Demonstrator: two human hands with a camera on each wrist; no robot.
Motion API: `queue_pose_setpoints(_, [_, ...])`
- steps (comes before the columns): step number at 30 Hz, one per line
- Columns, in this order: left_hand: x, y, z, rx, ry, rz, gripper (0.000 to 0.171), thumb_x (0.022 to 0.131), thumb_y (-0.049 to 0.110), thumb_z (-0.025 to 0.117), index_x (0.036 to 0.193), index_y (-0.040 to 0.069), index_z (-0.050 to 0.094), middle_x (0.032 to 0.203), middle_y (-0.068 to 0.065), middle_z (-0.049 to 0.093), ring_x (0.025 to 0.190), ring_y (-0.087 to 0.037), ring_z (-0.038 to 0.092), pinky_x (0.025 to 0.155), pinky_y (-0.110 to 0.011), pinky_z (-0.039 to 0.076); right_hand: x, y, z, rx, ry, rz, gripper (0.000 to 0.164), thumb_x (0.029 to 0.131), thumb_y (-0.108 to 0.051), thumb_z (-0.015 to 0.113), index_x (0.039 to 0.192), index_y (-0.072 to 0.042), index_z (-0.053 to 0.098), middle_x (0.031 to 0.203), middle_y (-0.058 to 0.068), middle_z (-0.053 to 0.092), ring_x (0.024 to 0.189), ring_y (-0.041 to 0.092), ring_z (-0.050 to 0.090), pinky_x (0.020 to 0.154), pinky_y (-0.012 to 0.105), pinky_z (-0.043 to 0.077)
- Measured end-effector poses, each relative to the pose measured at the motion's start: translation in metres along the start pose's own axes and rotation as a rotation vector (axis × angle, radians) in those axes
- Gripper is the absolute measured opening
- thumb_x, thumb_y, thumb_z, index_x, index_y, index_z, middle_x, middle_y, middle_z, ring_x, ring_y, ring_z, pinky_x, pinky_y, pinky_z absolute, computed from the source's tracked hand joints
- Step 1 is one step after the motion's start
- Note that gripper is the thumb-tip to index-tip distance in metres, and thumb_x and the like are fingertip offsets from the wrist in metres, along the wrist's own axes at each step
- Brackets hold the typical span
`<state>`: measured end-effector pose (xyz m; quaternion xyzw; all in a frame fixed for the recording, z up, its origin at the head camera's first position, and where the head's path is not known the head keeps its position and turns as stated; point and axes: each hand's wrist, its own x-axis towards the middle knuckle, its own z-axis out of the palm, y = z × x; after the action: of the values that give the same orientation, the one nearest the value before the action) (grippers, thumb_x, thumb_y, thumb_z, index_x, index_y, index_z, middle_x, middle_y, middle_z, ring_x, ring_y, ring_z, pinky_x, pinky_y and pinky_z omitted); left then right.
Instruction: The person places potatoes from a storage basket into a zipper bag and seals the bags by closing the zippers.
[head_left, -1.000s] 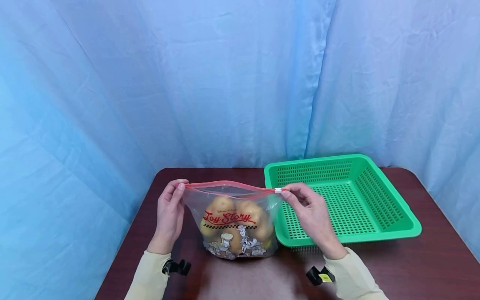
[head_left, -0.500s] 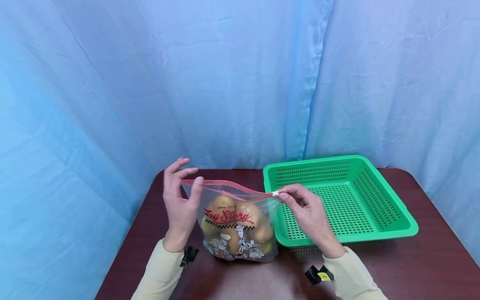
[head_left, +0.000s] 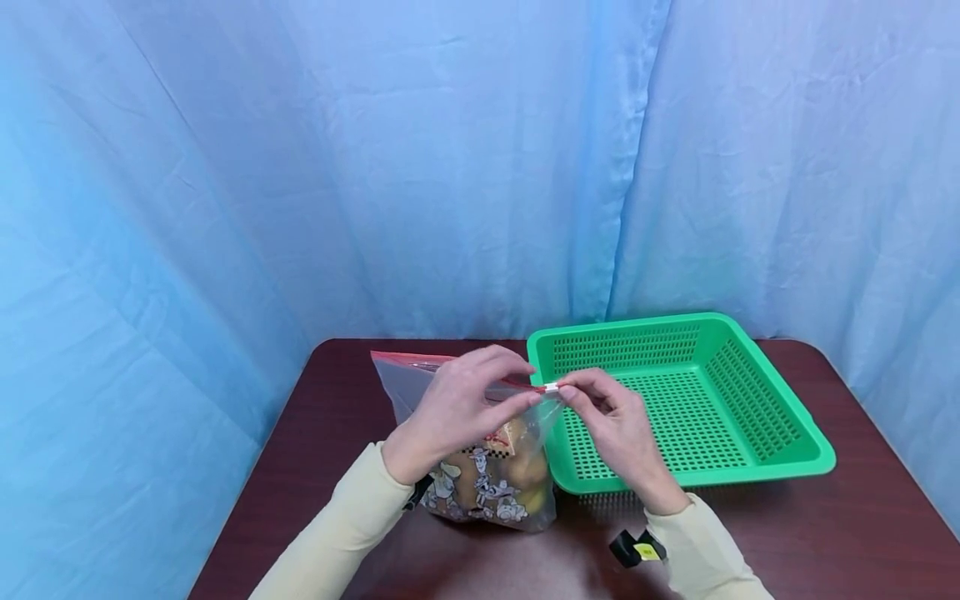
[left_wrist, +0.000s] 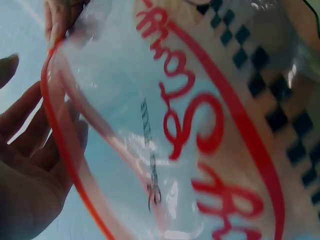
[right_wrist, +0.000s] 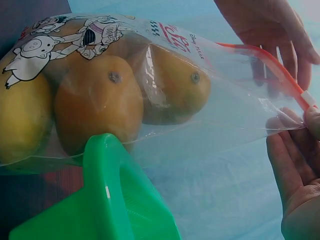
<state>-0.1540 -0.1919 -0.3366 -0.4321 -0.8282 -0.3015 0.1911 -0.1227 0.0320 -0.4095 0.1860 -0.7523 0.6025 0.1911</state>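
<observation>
A clear slider bag (head_left: 487, 496) with red cartoon lettering stands on the table, holding several yellow-brown fruits (right_wrist: 97, 105) that look like pears. Its red zip edge (left_wrist: 65, 155) runs along the top, with a white slider (head_left: 552, 387) near the right corner. My right hand (head_left: 617, 429) pinches that corner between thumb and forefinger, just beside the slider. Over the bag's front reaches my left hand (head_left: 459, 408), thumb and fingers apart on either side of the zip edge, the tips close to the slider. It hides part of the lettering and the zip.
To the right of the bag, a green perforated basket (head_left: 750, 478) sits on the dark red-brown table (head_left: 300, 467). Its near left rim lies close against the bag. Blue curtains (head_left: 420, 167) hang behind the table's back edge.
My left hand has let go of the bag's left corner and moved right, across the bag to near the slider. The right hand keeps its pinch on the right corner.
</observation>
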Motion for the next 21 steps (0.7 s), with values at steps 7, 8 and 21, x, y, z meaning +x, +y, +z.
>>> queue_pose_setpoints(7, [0.001, 0.003, 0.014, 0.022, -0.052, -0.009, 0.021, 0.09, 0.027, 0.083, 0.106, 0.013, 0.08, 0.09, 0.005, 0.068, 0.076, -0.011, 0.059, 0.069, -0.025, 0.047, -0.001, -0.001, 0.001, -0.007, -0.016, 0.032, 0.014, 0.101, -0.008, 0.067, 0.109, -0.017, 0.074, 0.101, -0.003, 0.074, 0.082, 0.015, 0.066, 0.068, 0.024, 0.052])
queue_pose_setpoints(8, [0.001, 0.003, 0.016, 0.018, -0.048, -0.008, 0.021, 0.09, 0.027, 0.083, 0.106, 0.013, 0.081, 0.088, 0.005, 0.067, 0.074, -0.011, 0.057, 0.067, -0.024, 0.046, -0.001, -0.001, 0.001, -0.008, -0.017, 0.031, 0.014, 0.101, -0.008, 0.067, 0.108, -0.018, 0.074, 0.1, -0.003, 0.074, 0.081, 0.015, 0.066, 0.068, 0.024, 0.052])
queue_pose_setpoints(21, [-0.001, 0.007, 0.022, 0.092, 0.049, 0.052, 0.006, 0.093, 0.019, 0.081, 0.096, 0.014, 0.08, 0.084, 0.007, 0.065, 0.069, -0.003, 0.055, 0.06, -0.015, 0.044, -0.002, 0.0, 0.006, -0.028, 0.003, -0.087, 0.018, 0.097, 0.002, 0.069, 0.104, -0.013, 0.074, 0.098, -0.001, 0.075, 0.08, 0.018, 0.07, 0.068, 0.021, 0.055])
